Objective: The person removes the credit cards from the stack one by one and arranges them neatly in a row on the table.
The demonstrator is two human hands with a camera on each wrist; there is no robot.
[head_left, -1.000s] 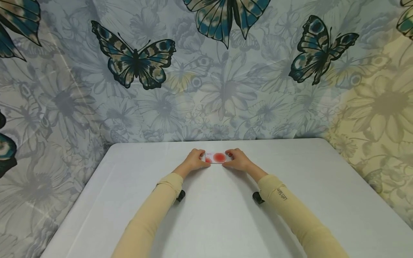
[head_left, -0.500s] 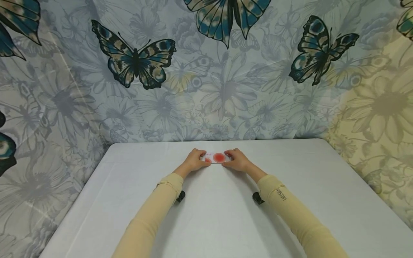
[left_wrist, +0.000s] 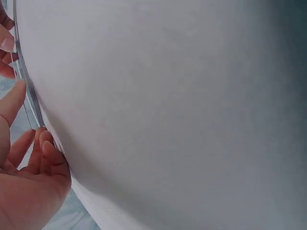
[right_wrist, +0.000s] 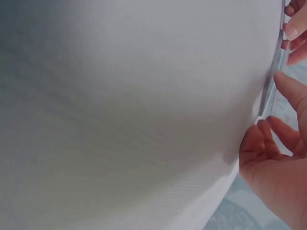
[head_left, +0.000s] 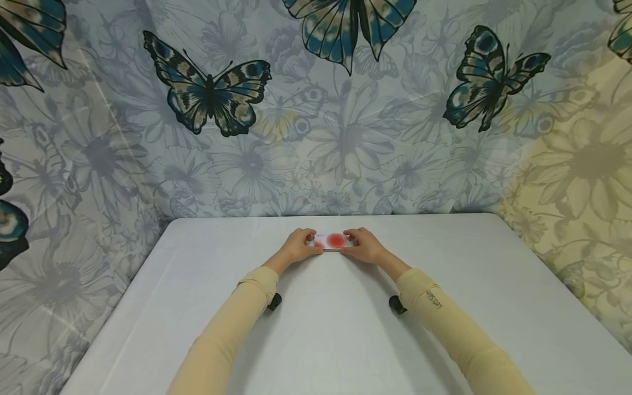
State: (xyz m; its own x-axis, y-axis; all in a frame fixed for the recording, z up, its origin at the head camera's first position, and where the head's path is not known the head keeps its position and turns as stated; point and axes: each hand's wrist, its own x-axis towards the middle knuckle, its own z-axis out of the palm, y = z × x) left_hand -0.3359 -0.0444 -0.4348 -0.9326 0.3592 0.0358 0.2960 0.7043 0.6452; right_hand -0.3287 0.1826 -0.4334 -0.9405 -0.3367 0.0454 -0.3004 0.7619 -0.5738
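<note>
A small flat rectangular case [head_left: 332,241], white with red circles on its top, lies near the far edge of the table. My left hand [head_left: 298,244] holds its left end between thumb and fingers. At the opposite end, my right hand [head_left: 364,244] grips it the same way, thumb at the near side. Seen edge-on in the left wrist view, the case [left_wrist: 30,93] has a grey side with fine layered lines and a thin clear edge beside it. The right wrist view shows its side as a narrow grey strip [right_wrist: 270,88]; the fingers hide both ends.
The white-covered table [head_left: 336,329] runs back to a wall cloth [head_left: 345,142] printed with butterflies and flowers. Black wrist devices [head_left: 275,302] sit under both pale yellow sleeves [head_left: 459,329].
Both hands stay at the two ends of the case with hardly any movement. A dark line along its near edge shows a little more clearly now.
</note>
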